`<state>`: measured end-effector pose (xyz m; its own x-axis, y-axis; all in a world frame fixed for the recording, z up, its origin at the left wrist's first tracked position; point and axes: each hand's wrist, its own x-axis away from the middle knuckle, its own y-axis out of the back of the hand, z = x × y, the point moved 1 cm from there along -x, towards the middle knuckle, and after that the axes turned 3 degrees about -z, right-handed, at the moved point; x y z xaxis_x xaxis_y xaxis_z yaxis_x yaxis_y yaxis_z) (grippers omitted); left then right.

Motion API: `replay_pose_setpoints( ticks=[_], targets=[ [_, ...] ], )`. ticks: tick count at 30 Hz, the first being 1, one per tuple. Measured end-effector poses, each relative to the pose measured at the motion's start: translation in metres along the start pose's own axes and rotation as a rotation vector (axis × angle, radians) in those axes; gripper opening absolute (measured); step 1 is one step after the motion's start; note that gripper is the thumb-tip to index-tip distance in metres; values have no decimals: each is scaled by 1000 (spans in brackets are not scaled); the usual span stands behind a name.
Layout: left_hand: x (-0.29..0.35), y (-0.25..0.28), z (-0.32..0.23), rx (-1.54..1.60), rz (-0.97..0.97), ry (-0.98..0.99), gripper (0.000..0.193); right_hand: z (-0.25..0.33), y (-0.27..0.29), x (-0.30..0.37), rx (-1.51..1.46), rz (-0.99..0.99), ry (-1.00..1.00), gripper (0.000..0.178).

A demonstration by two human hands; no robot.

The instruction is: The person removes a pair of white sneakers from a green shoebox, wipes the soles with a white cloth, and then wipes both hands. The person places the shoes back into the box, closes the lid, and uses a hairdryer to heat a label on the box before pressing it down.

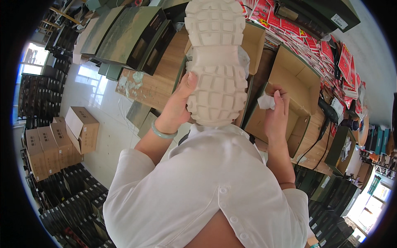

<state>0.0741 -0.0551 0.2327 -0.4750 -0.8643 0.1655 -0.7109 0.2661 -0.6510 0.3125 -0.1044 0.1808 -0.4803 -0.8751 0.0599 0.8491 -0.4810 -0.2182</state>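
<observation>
A shoe (217,78) with a cream, block-patterned rubber sole faces up toward me, its upper hidden behind the sole. My left hand (180,99) grips its left edge near the close end, thumb pressed on the side of the sole. Between the fingers and thumb of my right hand (277,111) is a crumpled white wipe or tissue (266,101), held off to the right of the shoe. Just behind that hand lies an open cardboard shoe box (295,74), brown inside with a dark green rim.
Dark green shoe boxes (124,37) are stacked at the far left of the wooden table (165,62). Red printed packets (306,41) pile up at the back right. A black hair dryer (328,111) with its cord lies on the right. Brown cartons (82,128) stand on the floor at left.
</observation>
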Motion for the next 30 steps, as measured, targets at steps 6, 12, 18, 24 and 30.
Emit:
replay_pose_setpoints(
  ticks=[6, 12, 18, 24, 30],
  targets=[
    [4, -12, 16, -31, -97, 30, 74, 49, -42, 22, 264, 292, 433, 20],
    [8, -19, 26, -147, -253, -16, 75, 44, -62, 16, 793, 302, 878, 26],
    [8, -17, 31, -152, -342, -43, 79, 38, -59, 15, 769, 239, 851, 29],
    [7, -20, 33, -104, -348, -60, 74, 36, -60, 20, 752, 291, 825, 30],
    [9, -25, 30, -73, -339, -45, 71, 38, -59, 16, 789, 257, 880, 32]
  ],
)
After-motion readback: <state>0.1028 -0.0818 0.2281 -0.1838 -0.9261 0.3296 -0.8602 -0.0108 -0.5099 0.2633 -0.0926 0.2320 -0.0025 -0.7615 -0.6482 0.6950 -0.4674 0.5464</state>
